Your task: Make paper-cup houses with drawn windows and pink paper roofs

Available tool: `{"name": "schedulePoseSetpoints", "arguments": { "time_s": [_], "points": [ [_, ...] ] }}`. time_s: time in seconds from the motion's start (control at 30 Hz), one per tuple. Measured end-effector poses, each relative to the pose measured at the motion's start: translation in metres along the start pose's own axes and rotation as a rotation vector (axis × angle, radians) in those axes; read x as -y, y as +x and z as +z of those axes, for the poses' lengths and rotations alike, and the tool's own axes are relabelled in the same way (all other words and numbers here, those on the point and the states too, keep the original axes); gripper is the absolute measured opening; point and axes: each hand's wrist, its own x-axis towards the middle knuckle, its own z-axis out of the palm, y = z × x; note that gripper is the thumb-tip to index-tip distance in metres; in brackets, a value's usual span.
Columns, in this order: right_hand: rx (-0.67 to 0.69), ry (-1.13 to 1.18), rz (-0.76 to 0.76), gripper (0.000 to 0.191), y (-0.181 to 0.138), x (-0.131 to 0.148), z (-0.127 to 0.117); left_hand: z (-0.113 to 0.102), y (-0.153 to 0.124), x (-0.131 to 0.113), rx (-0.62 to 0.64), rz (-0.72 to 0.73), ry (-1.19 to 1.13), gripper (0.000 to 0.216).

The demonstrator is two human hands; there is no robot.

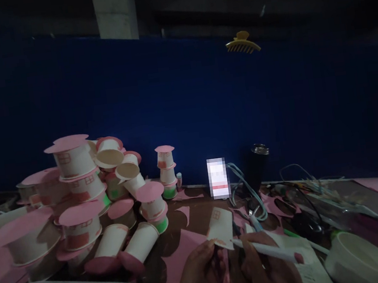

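Note:
My left hand (200,273) is closed round the base of a white paper cup (221,226) with a small pink window drawn on it. My right hand (270,269) grips a white pen with a pink end (271,251); its tip touches the lower edge of the cup. Both hands are low in the middle of the view, above a pink paper sheet (182,257) on the dark table.
A heap of white paper cups with pink lids (89,204) fills the left. A lit phone (218,178), a dark tumbler (257,167), cables (247,194) and a white bowl (358,256) lie to the right. A yellow hair claw (242,44) sits on the blue partition.

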Motion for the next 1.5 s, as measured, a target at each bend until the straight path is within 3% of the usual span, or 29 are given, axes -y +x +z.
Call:
{"name": "schedulePoseSetpoints", "arguments": {
  "time_s": [0.1, 0.27, 0.53, 0.73, 1.0, 1.17, 1.5],
  "points": [
    [0.004, 0.023, 0.049, 0.03, 0.001, -0.002, 0.001, 0.001, 0.0, 0.0, -0.023, -0.002, -0.011, 0.015],
    [0.051, -0.142, -0.217, 0.03, -0.014, -0.02, 0.007, 0.002, -0.001, -0.001, -0.02, -0.014, 0.008, 0.016],
    [0.001, -0.163, -0.32, 0.026, -0.01, -0.016, 0.005, 0.005, -0.002, -0.003, -0.04, -0.025, 0.008, 0.014],
    [0.03, -0.108, -0.147, 0.035, -0.007, -0.008, 0.007, 0.002, -0.001, 0.0, -0.034, -0.026, 0.006, 0.013],
    [0.068, 0.01, -0.078, 0.033, -0.002, -0.004, 0.001, 0.001, -0.002, 0.0, -0.034, -0.019, 0.006, 0.017],
    [-0.032, 0.097, 0.095, 0.031, 0.003, 0.008, -0.001, -0.004, 0.001, 0.004, 0.036, 0.007, 0.048, 0.021],
    [0.049, 0.157, 0.078, 0.031, 0.006, 0.006, -0.002, -0.009, 0.005, 0.005, -0.015, 0.034, 0.214, 0.027]
  ]
}}
